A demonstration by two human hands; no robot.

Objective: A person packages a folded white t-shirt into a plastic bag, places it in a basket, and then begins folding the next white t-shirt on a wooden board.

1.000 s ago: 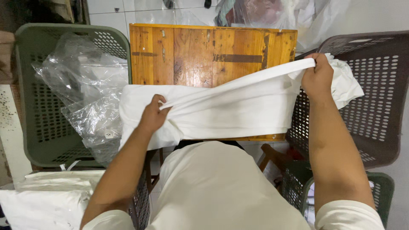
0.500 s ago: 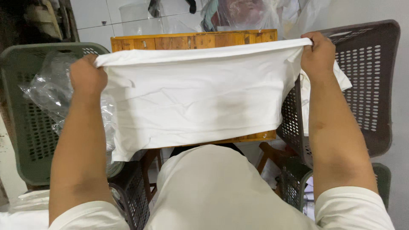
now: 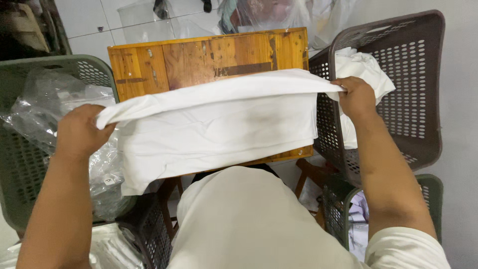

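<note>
Lowered since half a second ago: white garment [image 3: 219, 127], then stretched high and flat in front of the wooden table, now dropped and draped over the table's near edge. Top fold sagging from right to left, front layer hanging down past the near edge toward the lap. Left hand [image 3: 79, 132] down and further out than before, beyond the near left corner of the wooden table [image 3: 199, 57], fist closed around the left end of the fold. Right hand [image 3: 356, 97] also lower, at the table's right edge, fingers curled shut and pinching the right end of the same fold. Cloth taut between both fists, faint grey shadow or smudge near its middle.

Far half of the tabletop bare, orange-brown, scuffed. Green slatted basket [image 3: 30, 65] beside the table's left edge, filled with crumpled clear plastic bags [image 3: 45, 107]. Brown perforated basket [image 3: 413, 84] against the right edge, another white cloth [image 3: 361, 67] bunched at its rim just behind the right hand. Smaller green basket [image 3: 433, 189] below the brown one, near the right forearm. Pale-trousered lap under the near edge.
</note>
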